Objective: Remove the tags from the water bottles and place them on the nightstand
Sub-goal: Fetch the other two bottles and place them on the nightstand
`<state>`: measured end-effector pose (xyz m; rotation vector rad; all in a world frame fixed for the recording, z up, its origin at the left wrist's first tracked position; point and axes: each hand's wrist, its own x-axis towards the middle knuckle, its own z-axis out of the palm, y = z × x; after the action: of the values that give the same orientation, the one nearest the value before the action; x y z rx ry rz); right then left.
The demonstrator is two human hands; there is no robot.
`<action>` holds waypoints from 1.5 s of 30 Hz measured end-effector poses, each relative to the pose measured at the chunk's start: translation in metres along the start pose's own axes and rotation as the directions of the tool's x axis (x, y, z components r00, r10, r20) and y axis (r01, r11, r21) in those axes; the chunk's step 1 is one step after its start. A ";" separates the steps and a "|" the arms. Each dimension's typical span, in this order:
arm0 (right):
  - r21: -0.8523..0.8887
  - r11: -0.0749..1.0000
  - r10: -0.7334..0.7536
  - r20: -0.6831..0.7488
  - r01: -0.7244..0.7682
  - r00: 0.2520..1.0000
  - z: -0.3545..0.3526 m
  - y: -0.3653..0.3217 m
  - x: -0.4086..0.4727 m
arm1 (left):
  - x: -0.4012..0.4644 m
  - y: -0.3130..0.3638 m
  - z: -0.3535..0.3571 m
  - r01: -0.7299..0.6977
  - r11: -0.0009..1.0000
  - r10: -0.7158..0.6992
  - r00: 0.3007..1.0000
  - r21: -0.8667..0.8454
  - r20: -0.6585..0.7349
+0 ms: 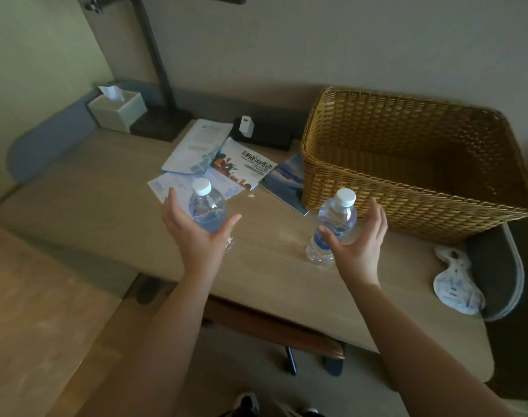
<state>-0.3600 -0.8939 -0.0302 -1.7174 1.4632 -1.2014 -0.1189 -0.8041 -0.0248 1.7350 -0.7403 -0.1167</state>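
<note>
On the table (106, 206), two full bottles stand upright near the front edge, one (208, 210) by the leaflets (214, 164), the other (332, 227) just before the basket (407, 164). Left hand (193, 227) and right hand (359, 239) each cup one with fingers spread, not gripping. The bottles look heavy, thin-walled and slick, best held mid-body; no tags are visible.

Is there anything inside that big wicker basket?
No, the wicker basket shows only its bare woven bottom and walls, as far as the view reaches inside.
</note>
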 end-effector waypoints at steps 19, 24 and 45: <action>0.063 0.990 0.119 0.143 -0.129 0.983 -0.010 0.002 -0.010 | -0.016 0.023 0.045 -0.016 0.999 0.031 0.946 -0.048 0.324; 0.036 0.989 0.144 0.050 -0.145 0.988 -0.036 0.009 -0.034 | -0.051 0.041 0.077 -0.105 0.988 0.146 0.867 -0.112 0.477; 0.122 0.855 0.362 -0.837 -0.504 0.410 -0.224 0.049 -0.247 | -0.284 0.157 0.128 -0.114 0.799 0.600 0.094 -0.590 0.794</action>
<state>-0.5804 -0.6394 -0.0414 -0.6189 2.4276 -1.7312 -0.4665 -0.7783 -0.0073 0.7830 -1.9664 -1.0630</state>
